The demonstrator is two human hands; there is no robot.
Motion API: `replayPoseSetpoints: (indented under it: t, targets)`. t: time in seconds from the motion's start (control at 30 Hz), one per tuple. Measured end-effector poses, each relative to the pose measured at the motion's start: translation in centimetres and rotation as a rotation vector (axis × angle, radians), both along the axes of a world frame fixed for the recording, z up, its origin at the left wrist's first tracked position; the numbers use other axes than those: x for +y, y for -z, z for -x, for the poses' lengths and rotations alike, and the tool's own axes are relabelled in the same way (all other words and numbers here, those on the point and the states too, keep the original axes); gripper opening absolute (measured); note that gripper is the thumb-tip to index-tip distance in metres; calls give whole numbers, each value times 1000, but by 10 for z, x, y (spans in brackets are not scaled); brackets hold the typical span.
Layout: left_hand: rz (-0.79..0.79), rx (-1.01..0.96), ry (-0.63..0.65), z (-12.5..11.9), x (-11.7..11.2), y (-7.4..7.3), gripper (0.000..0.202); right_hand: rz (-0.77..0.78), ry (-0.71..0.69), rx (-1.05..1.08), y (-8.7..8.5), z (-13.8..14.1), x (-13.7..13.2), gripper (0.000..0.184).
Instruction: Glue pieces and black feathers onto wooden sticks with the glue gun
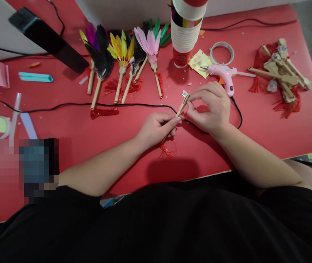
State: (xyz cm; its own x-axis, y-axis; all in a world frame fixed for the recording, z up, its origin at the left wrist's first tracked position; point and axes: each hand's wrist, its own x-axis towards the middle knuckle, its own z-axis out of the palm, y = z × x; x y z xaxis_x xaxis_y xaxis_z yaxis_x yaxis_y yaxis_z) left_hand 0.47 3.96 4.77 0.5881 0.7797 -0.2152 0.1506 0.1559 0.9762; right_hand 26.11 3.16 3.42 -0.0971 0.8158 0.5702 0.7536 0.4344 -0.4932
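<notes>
My left hand [158,128] is closed around a thin wooden handle [182,106], held at a slant above the red table. From the handle's lower end a red tassel [166,150] hangs below my fingers. The thumb and forefinger of my right hand [212,106] pinch the handle's wider upper end. A small pale piece [184,93] shows by that end; whether it is attached I cannot tell. Just beyond my right hand lies a pink glue gun [227,75], its nozzle over yellow paper [198,61].
Several feather fans [123,51] lie at the back. Stacked paper cups [184,36] stand beside them, near a tape roll [213,47]. Wooden handles with red tassels [284,73] are piled at the right. A black cable [139,105] crosses the table; a black upright object [48,40] leans at the left.
</notes>
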Motion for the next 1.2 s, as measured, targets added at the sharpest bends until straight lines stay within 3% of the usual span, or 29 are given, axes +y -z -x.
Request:
replayPoseSetpoints:
  t: [0.53, 0.77, 1.0, 1.2]
  targets:
    - [-33, -19, -28, 0, 0, 0, 63, 136, -51, 42, 16, -9, 3, 9]
    - [-37, -17, -67, 0, -1, -2, 59, 83, -53, 23, 9, -6, 1, 9]
    - [-46, -15, -78, -1, -1, -2, 60, -24, -151, 11, 2, -15, 5, 7]
    - [-23, -7, -37, -1, 0, -2, 57, 85, -264, -82, 3, -36, 12, 18]
